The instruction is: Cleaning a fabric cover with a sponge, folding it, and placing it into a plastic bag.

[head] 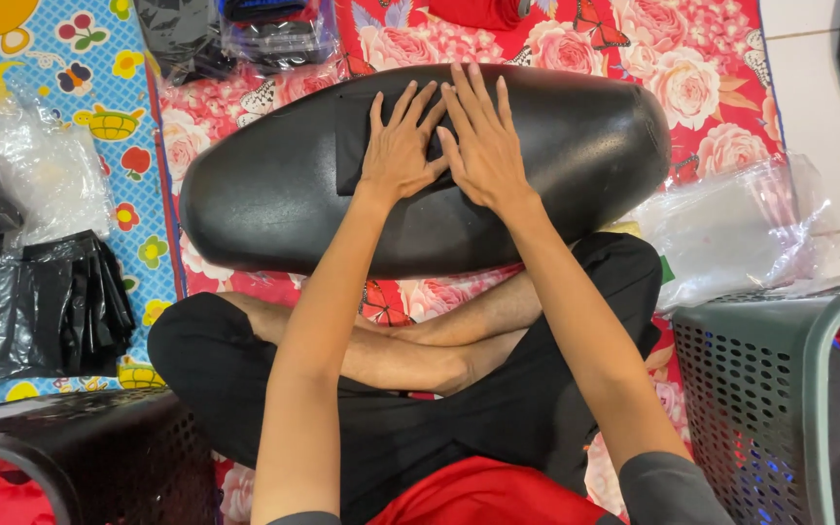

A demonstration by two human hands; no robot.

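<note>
Lying crosswise before the seated person, long black seat, glossy, rounded, tapered at both ends; rests on the red floral mat, its near edge over the crossed legs.

- Black fabric piece: flat, rectangular, laid on the seat's upper middle; mostly covered by the hands, one squared corner showing at their left.
- Left hand: palm down, fingers spread and straight, pressed flat on the fabric piece; nothing clasped.
- Right hand: palm down, fingers extended, flat just beside the left hand, thumbs apparently overlapping; nothing clasped. Whether it rests on fabric or on bare seat is hard to tell, both being black.
- Blue patterned mat: left of the red mat, printed with cartoon figures.
- Folded black sheets: stacked on the blue mat, well left of the seat.
- Clear plastic wrap: crumpled, above the black sheets.
- Clear plastic bags: right of the seat's end.
- Grey-green perforated basket: lower right, near the right knee.
- Dark basket: lower left.
- Packaged dark goods: beyond the seat, at top
</note>
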